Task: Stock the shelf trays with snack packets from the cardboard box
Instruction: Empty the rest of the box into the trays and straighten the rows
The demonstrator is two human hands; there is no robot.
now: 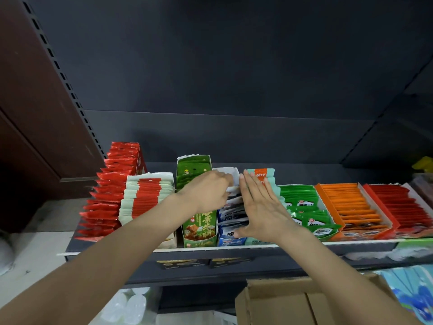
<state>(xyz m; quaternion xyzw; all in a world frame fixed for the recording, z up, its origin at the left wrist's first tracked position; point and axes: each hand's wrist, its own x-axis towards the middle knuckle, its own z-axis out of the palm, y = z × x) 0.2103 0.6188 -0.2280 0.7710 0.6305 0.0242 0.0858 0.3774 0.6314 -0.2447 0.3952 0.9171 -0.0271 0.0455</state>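
Note:
A blue-and-white tray (228,241) of white and blue snack packets (233,212) stands on the shelf between a green tray (199,233) and a teal tray. My left hand (206,192) reaches over the green tray, and its fingertips pinch the white packets at the back of the blue tray. My right hand (260,207) lies flat with straight fingers against the right side of that packet row, thumb at the front. The cardboard box (276,303) sits open at the bottom right, below the shelf; its inside is not visible.
Further trays line the shelf (234,248): loose red packets (105,198) at far left, red-and-white packets (146,198), green packets (302,207), orange packets (351,207) and red packets (398,207) to the right. A dark back panel rises behind. White plastic items (126,306) lie below.

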